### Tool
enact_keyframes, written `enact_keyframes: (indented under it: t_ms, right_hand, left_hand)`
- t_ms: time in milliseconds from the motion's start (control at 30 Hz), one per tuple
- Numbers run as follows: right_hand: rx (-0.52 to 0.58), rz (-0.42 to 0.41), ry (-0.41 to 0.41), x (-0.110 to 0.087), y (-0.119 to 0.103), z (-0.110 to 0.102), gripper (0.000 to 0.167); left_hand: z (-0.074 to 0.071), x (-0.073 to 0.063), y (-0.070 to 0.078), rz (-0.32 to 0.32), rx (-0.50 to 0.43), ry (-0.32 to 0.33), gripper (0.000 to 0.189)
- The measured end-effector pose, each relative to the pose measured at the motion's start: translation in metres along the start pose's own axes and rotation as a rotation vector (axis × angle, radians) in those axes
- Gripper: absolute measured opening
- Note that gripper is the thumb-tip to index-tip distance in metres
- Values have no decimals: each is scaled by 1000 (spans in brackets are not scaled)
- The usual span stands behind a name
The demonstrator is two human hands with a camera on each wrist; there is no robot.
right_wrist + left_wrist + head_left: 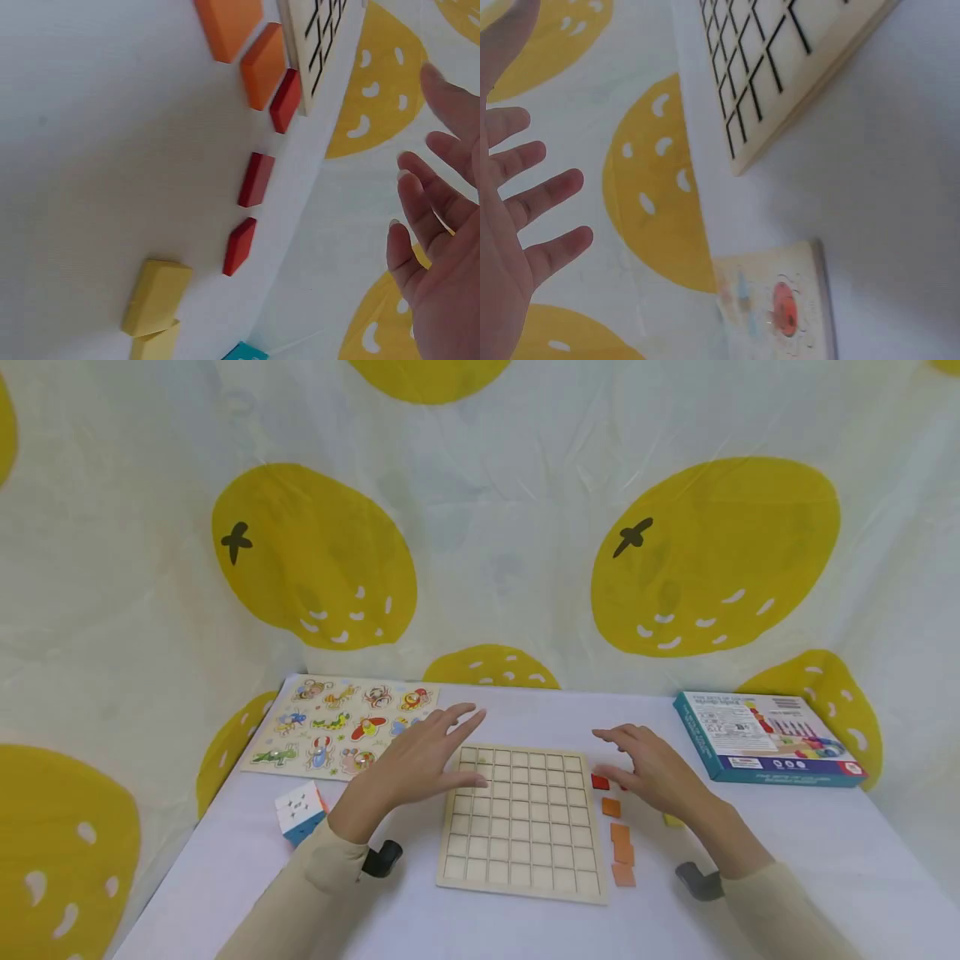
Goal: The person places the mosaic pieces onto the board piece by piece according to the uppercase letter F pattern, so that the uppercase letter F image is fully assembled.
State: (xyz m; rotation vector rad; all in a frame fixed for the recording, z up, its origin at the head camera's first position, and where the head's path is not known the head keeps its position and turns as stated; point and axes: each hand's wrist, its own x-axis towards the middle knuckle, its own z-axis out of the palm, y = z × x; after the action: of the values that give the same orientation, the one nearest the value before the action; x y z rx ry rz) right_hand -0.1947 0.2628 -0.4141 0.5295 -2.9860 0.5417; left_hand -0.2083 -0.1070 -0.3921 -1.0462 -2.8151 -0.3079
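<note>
A wooden grid board (520,818) with bare square cells lies flat between my hands. My left hand (420,758) hovers over its upper left side, fingers spread and holding nothing; the left wrist view shows its palm and fingers (555,196). To the right of the board my right hand (660,772) is raised above small coloured tiles, its fingers loose and free of any object. Beneath and beside it lie a red tile (600,782), an orange tile (611,807) and lighter orange tiles (622,853). Yellow tiles (157,296) show in the right wrist view.
An insect picture puzzle board (322,727) lies at the back left. Nearer, a puzzle cube (300,810) sits by my left forearm. A teal-edged box (768,737) is at the back right. A white curtain with yellow fruit prints (502,568) hangs behind the table.
</note>
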Motion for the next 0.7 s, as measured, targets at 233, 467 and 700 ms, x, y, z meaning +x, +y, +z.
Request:
enact_keyframes:
  t_ms: [233,467,700]
  right_hand:
    - [50,-1,-64,-2,11,9,45]
    - [61,64,-149,-2,16,19,38]
    - [65,117,-206,5,15,23,39]
  left_hand:
    - [7,-13,-1,-44,-20,-15,92]
    - [17,-26,2,-85,-80,-48,92]
    - [31,-34,1,-97,-106,-93,92]
